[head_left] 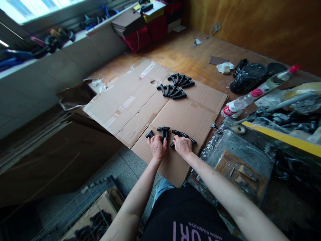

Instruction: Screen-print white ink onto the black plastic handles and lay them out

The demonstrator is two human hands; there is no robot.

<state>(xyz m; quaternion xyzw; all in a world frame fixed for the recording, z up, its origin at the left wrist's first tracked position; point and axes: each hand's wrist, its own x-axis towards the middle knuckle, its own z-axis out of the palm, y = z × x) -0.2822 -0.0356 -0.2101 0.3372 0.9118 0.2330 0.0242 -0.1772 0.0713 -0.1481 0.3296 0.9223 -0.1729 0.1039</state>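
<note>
Near the front of a flattened cardboard sheet (140, 113), my left hand (157, 147) has its fingers curled down around glossy black curved handle-like pieces (164, 131). One stub of a black piece (149, 134) pokes out past its fingertips on the left. Just to the right, my right hand (183, 145) closes over other black handle-like pieces (192, 140), whose ends show beyond the fingers. My palms and fingers hide part of both groups. Farther up the cardboard, several similar black pieces lie nested in two fanned rows, a nearer row (173, 91) and a farther row (181, 80).
Plastic bottles (242, 100) and a black-stained tub (248, 77) are at the right. A yellow-edged bin (281, 137) and a work board (240, 174) stand close on that side. Red bundles (137, 38) sit at the back. A wire rack (92, 207) is lower left.
</note>
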